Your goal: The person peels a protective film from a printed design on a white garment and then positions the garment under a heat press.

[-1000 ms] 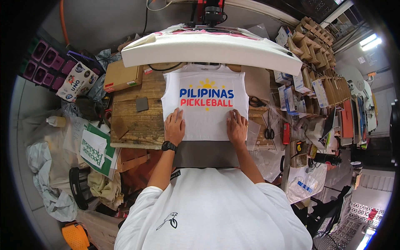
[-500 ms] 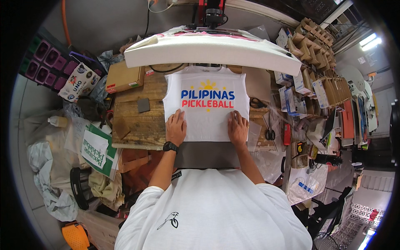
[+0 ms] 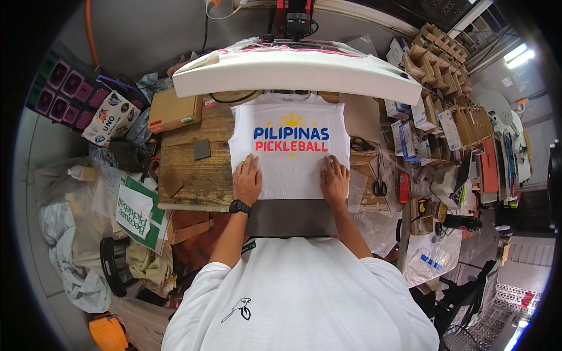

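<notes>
A white sleeveless shirt [image 3: 291, 178] lies spread flat, its chest bearing a blue, red and yellow print [image 3: 291, 133]. My left hand [image 3: 247, 178] rests palm down on the shirt's lower left, fingers stretched toward the print. At the lower right my right hand [image 3: 333, 180] lies likewise on the fabric, fingers out. Beneath the shirt's front edge a dark grey board [image 3: 290, 216] shows. Just beyond the collar hangs a thick white padded plate [image 3: 295, 82], attached to a red and black press [image 3: 297, 17] behind it.
The wooden table [image 3: 184, 140] bears a cardboard box [image 3: 174, 108] and a small grey square [image 3: 201, 149]. Right are scissors [image 3: 379, 184], a red item [image 3: 403, 187] and stacked cardboard dividers [image 3: 445, 64]. Left are a purple crate [image 3: 73, 88], green-and-white sheets [image 3: 137, 213] and heaped plastic [image 3: 73, 263].
</notes>
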`<state>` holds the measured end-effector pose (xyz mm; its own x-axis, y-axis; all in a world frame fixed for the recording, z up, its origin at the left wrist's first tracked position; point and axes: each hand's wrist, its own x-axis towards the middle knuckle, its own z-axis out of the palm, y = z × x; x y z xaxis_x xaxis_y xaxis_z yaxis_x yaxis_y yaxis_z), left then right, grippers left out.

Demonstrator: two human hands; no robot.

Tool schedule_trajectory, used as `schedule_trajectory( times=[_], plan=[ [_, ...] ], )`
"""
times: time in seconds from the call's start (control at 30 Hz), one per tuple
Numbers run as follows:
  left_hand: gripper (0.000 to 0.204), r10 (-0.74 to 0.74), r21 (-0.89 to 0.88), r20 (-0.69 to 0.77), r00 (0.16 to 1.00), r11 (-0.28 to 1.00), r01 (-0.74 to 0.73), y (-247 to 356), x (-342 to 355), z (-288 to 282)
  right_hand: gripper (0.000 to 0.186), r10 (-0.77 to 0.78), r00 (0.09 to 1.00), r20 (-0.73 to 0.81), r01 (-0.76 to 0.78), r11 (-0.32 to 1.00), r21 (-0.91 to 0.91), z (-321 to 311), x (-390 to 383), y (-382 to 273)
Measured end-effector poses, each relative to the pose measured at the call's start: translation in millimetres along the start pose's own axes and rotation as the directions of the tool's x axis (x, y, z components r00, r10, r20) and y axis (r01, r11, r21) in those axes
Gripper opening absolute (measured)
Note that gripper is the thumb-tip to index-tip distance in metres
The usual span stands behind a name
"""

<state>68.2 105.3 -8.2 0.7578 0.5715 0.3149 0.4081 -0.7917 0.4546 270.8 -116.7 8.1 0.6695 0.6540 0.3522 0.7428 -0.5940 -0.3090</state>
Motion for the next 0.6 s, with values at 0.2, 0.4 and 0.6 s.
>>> schedule_trajectory(
  times=[0.2,0.4,0.6],
  plan=[
    [0.043,0.001,-0.006,0.004,1.0,1.0,-0.001,0.0,-0.4,-0.8,0.038,0.008,1.0,-0.006,-0.008,1.0,0.01,0.0,1.1,-0.1],
    [0.042,-0.007,-0.004,0.019,1.0,1.0,0.007,2.1,0.2,-2.9,0.037,0.006,1.0,-0.013,-0.006,1.0,0.013,-0.1,0.6,0.3],
    [0.042,-0.002,-0.001,0.017,1.0,1.0,0.002,0.0,-0.8,-1.2,0.037,0.014,1.0,0.0,-0.013,1.0,0.021,-0.4,0.6,0.1]
  ],
)
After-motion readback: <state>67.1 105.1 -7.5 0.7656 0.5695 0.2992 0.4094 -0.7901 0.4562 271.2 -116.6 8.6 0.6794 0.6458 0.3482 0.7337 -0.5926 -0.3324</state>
